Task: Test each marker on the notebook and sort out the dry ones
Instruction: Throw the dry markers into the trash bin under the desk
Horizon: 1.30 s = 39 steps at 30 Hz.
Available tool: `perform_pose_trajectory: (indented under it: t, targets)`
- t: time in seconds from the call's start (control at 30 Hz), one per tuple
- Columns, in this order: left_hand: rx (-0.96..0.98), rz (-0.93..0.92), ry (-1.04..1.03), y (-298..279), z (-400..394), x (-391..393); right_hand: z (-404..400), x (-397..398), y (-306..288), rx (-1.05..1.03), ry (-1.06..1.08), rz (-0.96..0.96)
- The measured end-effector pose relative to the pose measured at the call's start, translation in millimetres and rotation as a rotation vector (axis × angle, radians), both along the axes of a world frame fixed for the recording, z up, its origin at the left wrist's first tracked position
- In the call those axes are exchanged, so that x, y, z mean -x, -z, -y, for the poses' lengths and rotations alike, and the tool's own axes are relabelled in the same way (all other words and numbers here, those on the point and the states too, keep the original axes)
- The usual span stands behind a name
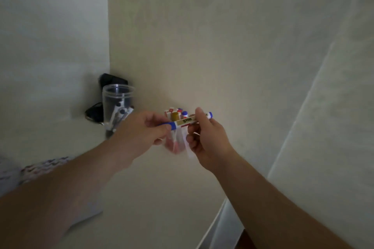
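Dim, soft focus w/ motion blur, wide-angle edge warp.

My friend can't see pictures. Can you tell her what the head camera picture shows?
Two hands hold a blue-capped marker sideways over a pale table: the left hand pinches the cap end, the right hand grips the barrel. Behind it stands a clear cup of markers; another clear jar stands to the left.

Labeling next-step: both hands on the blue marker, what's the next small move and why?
Probably pull the cap off: the left hand pinches the blue cap end of the blue marker while the right hand grips the barrel, held level, cap apparently on, so it cannot be tested yet.
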<state>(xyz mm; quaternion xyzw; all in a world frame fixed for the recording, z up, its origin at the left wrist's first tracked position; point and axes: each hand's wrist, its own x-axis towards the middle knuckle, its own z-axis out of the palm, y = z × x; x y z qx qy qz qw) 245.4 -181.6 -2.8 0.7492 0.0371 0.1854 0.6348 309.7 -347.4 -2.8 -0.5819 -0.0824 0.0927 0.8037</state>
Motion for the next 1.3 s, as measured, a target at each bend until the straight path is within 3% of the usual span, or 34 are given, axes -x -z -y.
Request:
perform_pose_trajectory:
  t: [0.2,0.4,0.53,0.63,0.7,0.83,1.07,1.17,1.23,1.3]
  targets:
    - [-0.049,0.032,0.015,4.9,29.4,-39.1,46.6,-33.9,-21.8,0.076,0.210,0.069]
    - [-0.708,-0.070,-0.073,38.8,-14.7,-32.3,44.1,-81.7,-44.7,0.340,0.375,0.357]
    - [-0.773,-0.167,-0.050,69.2,-30.3,-28.7,22.0,-93.4,-41.6,0.528,0.349,0.462]
    - [-0.766,-0.209,-0.037,88.4,-30.2,-26.5,5.0,-102.5,-28.7,0.790,0.267,0.519]
    - [-0.803,-0.204,-0.061,100.5,-26.6,-25.5,-3.4,-109.0,-17.4,0.997,0.179,0.545]
    - [-0.888,-0.161,-0.106,109.1,-22.6,-24.0,-12.0,-119.9,0.4,1.176,0.105,0.526]
    - [-0.850,-0.304,-0.039,98.6,-22.5,-22.5,-9.5,-120.4,-2.5,1.298,0.060,0.486]
    - [-0.541,-0.427,0.092,73.6,-27.7,-20.0,-8.0,-106.5,-10.7,1.092,0.158,0.509]
    - [-0.317,-0.403,0.119,56.4,-40.2,-9.4,-11.3,-84.3,-17.3,0.965,0.264,0.593]
    - [-0.390,-0.323,0.056,43.8,-61.5,9.6,-24.7,-50.0,-17.9,0.827,0.277,0.661]
